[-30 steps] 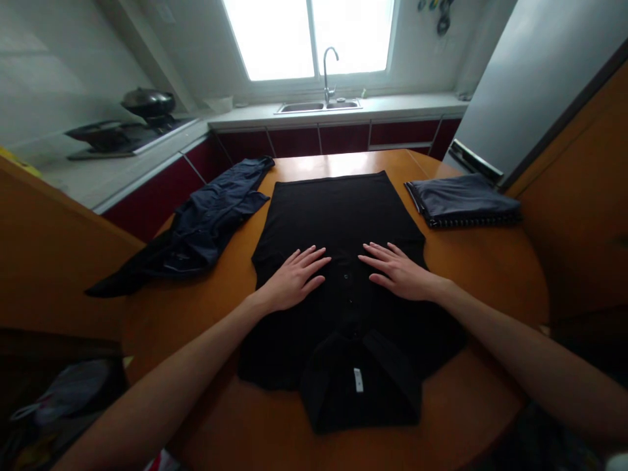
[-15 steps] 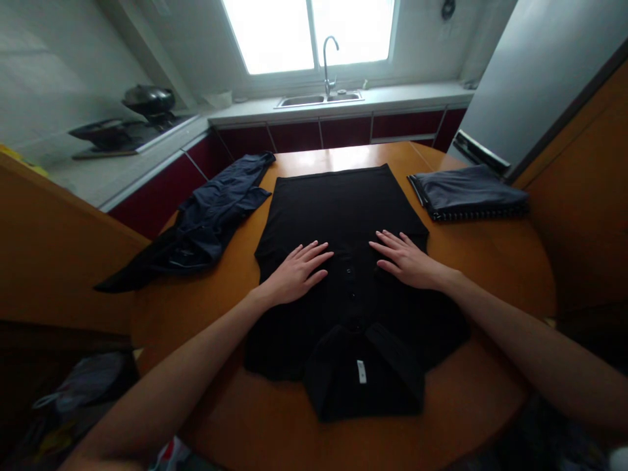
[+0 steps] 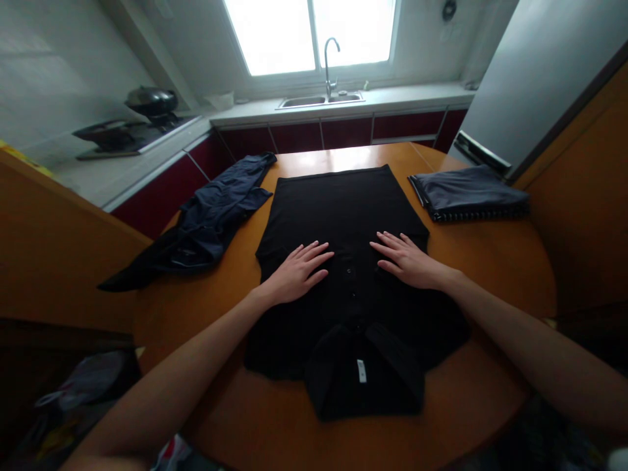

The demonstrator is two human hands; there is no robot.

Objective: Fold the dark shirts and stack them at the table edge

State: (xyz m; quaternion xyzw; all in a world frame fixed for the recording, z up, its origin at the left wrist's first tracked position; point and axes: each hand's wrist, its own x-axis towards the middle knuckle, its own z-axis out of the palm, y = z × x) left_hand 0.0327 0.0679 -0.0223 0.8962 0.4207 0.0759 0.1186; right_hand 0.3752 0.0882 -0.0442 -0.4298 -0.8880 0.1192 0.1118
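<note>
Black shirt [image 3: 338, 209] lies spread on the table [image 3: 495, 275] directly beneath both my hands, its long axis running away from me: collar [image 3: 392, 353] nearest, hem toward the far table edge. My left hand [image 3: 297, 275] and right hand [image 3: 407, 261] rest palm-down, fingers spread, gripping nothing, one either side of the buttons [image 3: 349, 271]; neither is clearly nearer. A strip of table separates shirt from folded clothes [image 3: 473, 191] at right; rumpled blue garment [image 3: 220, 203] sits closer, at left. Wood also shows beyond the hem.
</note>
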